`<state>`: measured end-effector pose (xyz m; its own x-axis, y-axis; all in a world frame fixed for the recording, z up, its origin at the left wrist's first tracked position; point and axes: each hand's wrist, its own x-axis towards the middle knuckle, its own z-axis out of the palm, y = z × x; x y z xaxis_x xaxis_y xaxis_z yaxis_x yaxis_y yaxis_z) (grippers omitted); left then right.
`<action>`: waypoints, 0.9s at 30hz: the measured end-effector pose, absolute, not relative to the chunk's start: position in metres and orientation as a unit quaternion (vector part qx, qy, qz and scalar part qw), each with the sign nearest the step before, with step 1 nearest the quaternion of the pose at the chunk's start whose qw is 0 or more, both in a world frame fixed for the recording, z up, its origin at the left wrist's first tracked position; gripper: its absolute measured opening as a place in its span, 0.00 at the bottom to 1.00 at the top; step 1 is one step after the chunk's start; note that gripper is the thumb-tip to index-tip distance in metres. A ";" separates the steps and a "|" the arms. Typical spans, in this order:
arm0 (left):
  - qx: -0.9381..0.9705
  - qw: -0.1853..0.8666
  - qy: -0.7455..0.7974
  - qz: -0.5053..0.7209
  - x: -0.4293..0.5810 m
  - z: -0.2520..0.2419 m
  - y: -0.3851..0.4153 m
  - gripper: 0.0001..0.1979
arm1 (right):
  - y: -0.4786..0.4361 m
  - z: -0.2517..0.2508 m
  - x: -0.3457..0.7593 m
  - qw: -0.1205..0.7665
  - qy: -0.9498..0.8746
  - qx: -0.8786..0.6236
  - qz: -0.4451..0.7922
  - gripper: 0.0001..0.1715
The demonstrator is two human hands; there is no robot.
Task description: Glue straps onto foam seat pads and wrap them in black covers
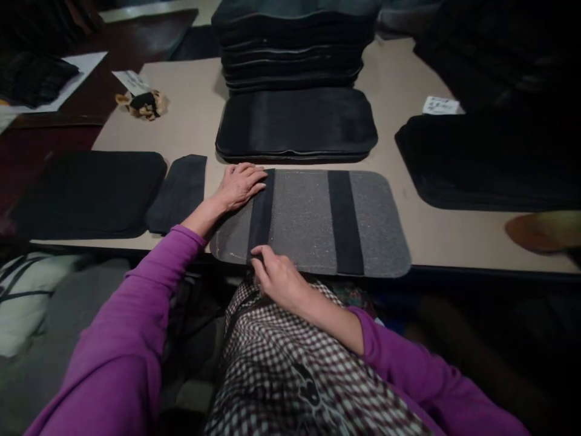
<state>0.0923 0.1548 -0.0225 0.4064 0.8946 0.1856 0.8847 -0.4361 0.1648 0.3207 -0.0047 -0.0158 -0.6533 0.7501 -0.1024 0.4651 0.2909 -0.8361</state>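
Note:
A grey felt-like panel [302,212] with rounded corners lies at the table's front edge, slightly overhanging it. Two dark fabric strips cross it from back to front: a left strip [261,218] and a right strip [345,224]. My left hand [239,186] rests flat on the panel's back edge, its fingertips on the far end of the left strip. At the near end of that strip, the thumb and forefinger of my right hand [279,275] pinch its edge. The other fingers of my right hand are curled and partly hidden.
Behind the panel lie black rounded panels [297,124] and a taller stack [293,54]. More black panels [91,194] and cut strips [181,191] sit left. At right are another black pile [490,160], a paper label [441,106] and a brown rounded object [538,231].

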 end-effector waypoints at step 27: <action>0.808 -0.028 0.574 0.129 0.095 -0.023 0.161 0.19 | -0.006 0.001 0.402 0.308 -0.915 -0.193 0.177 0.16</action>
